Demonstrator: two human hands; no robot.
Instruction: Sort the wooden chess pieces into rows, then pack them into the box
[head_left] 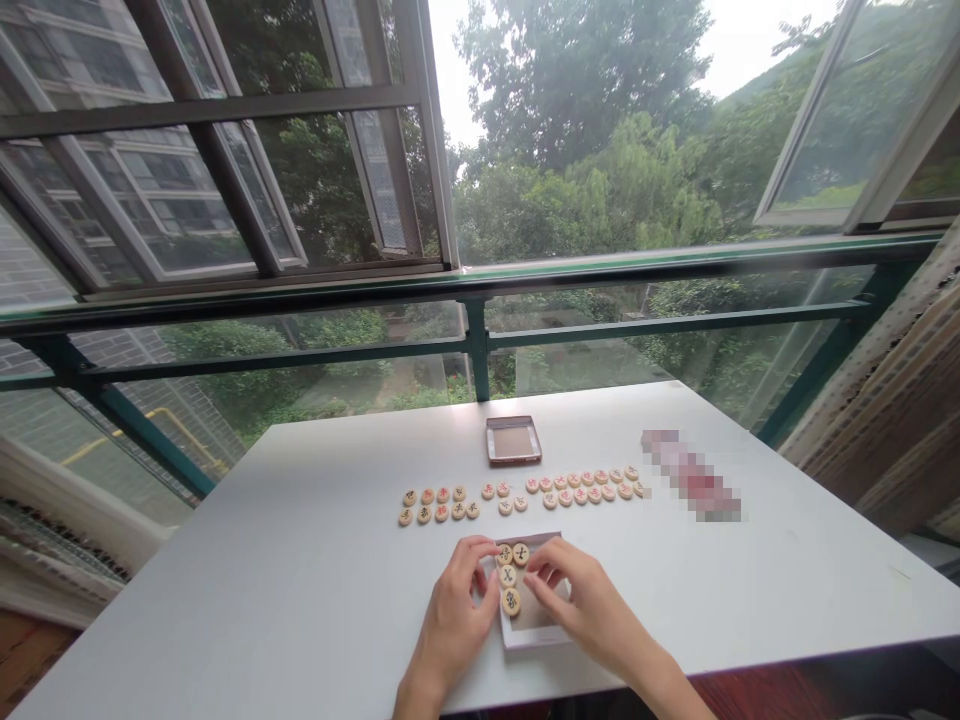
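A shallow white box tray (pixel 534 634) lies near the table's front edge with several round wooden chess discs (pixel 511 577) in it. My left hand (pixel 454 612) rests at the tray's left side, its fingers curled toward the discs and touching them. From the right, my right hand (pixel 581 597) reaches over the tray with its fingertips pinched close by the top discs. Farther back, a long row of wooden chess discs (pixel 525 492) with red and black marks runs across the table.
A small brown box lid (pixel 514 441) sits behind the row. A blurred-out object (pixel 691 473) lies at the right. The white table (pixel 300 580) stands against a green railing (pixel 477 345) and open windows; a curtain (pixel 892 420) hangs at the right.
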